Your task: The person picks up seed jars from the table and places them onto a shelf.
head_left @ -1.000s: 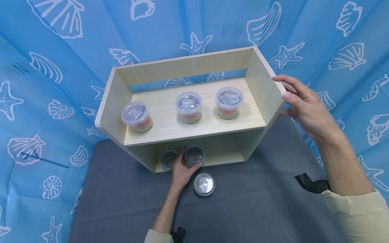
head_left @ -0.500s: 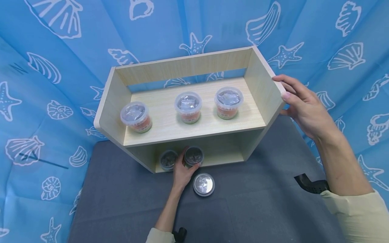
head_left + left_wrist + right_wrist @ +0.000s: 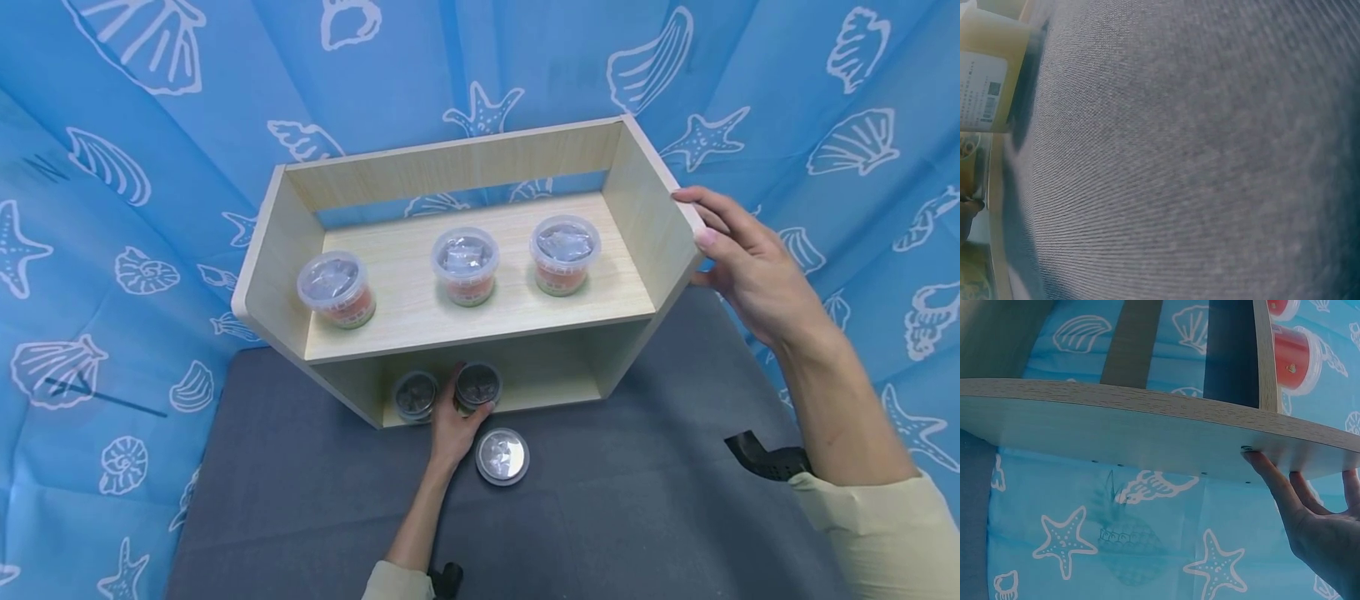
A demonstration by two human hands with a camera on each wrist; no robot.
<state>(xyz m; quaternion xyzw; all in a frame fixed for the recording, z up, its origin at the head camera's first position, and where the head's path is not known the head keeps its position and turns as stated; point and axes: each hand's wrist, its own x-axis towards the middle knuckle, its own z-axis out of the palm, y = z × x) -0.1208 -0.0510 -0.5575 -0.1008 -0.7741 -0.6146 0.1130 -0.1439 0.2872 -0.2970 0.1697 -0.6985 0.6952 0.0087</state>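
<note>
In the head view my left hand (image 3: 452, 429) reaches into the lower shelf and grips a lidded plastic tub (image 3: 478, 385) between thumb and fingers. Just left of it stands a second tub (image 3: 415, 395). A third tub (image 3: 502, 457) is on the cloth in front of the shelf unit (image 3: 480, 340); in the left wrist view this tub (image 3: 985, 75) shows a white label and yellowish sides. My right hand (image 3: 753, 267) touches the unit's right side panel (image 3: 652, 217). From the right wrist view, its extended fingers (image 3: 1282, 487) rest against the panel's outer face.
Three clear-lidded tubs with reddish contents, the left one (image 3: 337, 289), the middle one (image 3: 466, 266) and the right one (image 3: 566, 254), stand spaced along the upper shelf. A blue shell-patterned curtain (image 3: 187, 283) hangs behind. Dark grey cloth (image 3: 637, 500) covers the table.
The gripped tub and my left hand stay at nearly the same place on the lower shelf, with only a slight shift of the forearm to the right. My right hand keeps its place.
</note>
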